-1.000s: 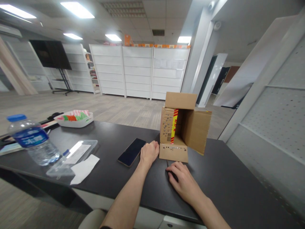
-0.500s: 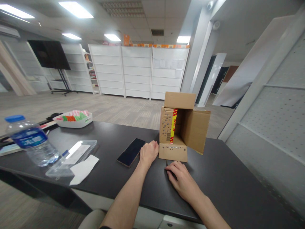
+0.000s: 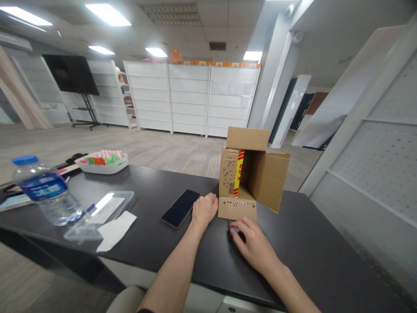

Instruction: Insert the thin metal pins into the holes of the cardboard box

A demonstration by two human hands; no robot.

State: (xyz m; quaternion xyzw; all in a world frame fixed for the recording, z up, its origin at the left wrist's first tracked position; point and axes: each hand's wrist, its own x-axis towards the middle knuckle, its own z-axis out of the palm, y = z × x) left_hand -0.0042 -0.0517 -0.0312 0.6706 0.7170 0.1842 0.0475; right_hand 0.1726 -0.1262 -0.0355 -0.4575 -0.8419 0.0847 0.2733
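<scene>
A cardboard box (image 3: 270,180) stands on its side on the black table, its opening facing me and its flaps spread. Small round grey spots or holes dot its left flap and the lower front flap (image 3: 236,209). My left hand (image 3: 205,208) is closed in a fist beside the lower flap's left edge; whatever is inside it is hidden. My right hand (image 3: 252,243) rests just in front of the box with bent fingers. Its thumb and fingertips close around a thin dark stick-like tool (image 3: 228,225), too small to name. Left of my left hand lies a smartphone (image 3: 180,208).
Further left are a clear plastic case (image 3: 120,204), white paper (image 3: 115,232), and a water bottle (image 3: 45,191) with a blue cap. Behind them sits a white basket (image 3: 107,168) with coloured items. A perforated panel (image 3: 374,174) borders the right side.
My right hand has shifted slightly to the right and its thumb and fingertips stand further apart. The fist of my left hand stays by the box. The view has moved slightly.
</scene>
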